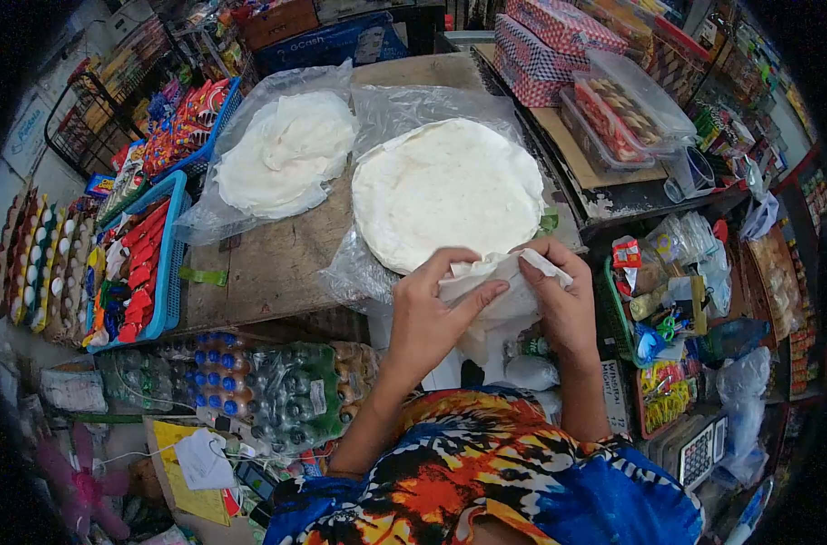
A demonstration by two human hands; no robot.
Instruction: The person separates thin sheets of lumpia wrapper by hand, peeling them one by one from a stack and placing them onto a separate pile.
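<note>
A thin white sheet (pixel 500 283) is held up between my two hands, just past the near edge of the wooden table (pixel 282 263). My left hand (pixel 432 313) pinches its left side between thumb and fingers. At its right side, my right hand (pixel 563 295) grips the edge. Directly beyond my hands lies a stack of round white sheets (pixel 448 191) on clear plastic (pixel 386 102). A second, more crumpled pile of white sheets (pixel 286 154) rests on its own plastic at the left.
Blue baskets of packets (pixel 171 263) and egg trays (pixel 55 263) stand at the left. Plastic food boxes (pixel 636 109) and checkered boxes (pixel 545 54) are at the back right. Below the table are bottle packs (pixel 295 391). A calculator (pixel 701 451) lies at the lower right.
</note>
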